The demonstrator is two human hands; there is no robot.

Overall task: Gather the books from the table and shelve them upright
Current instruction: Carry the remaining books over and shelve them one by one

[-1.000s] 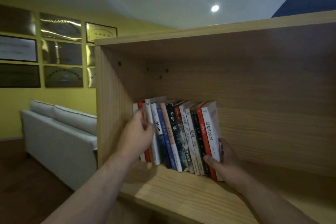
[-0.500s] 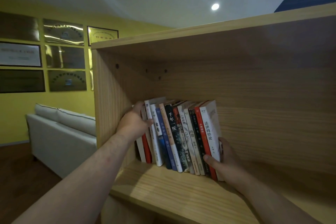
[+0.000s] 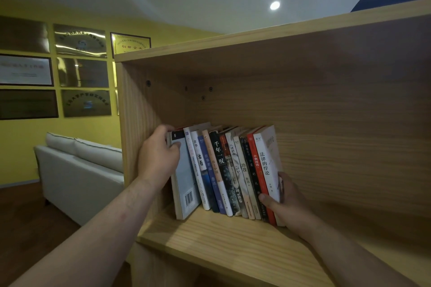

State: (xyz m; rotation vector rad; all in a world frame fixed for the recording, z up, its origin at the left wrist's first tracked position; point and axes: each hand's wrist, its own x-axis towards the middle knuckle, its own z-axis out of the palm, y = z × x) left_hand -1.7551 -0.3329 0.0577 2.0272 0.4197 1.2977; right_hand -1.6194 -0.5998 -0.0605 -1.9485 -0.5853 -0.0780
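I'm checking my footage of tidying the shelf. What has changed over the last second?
The left hand climbed from the spines to the top of the grey book at the left end, gripped it, and swung it out so its barcoded cover faces the camera. The right hand stayed gripping the white book at the right end; the other books stayed standing on the shelf.

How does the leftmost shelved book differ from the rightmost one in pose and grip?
The leftmost book is turned so its pale cover with a barcode shows; the rightmost book shows its white spine with black characters. The left hand grips the leftmost book at its top corner; the right hand holds the rightmost book near its bottom. Both stand on the shelf, ending the same row.
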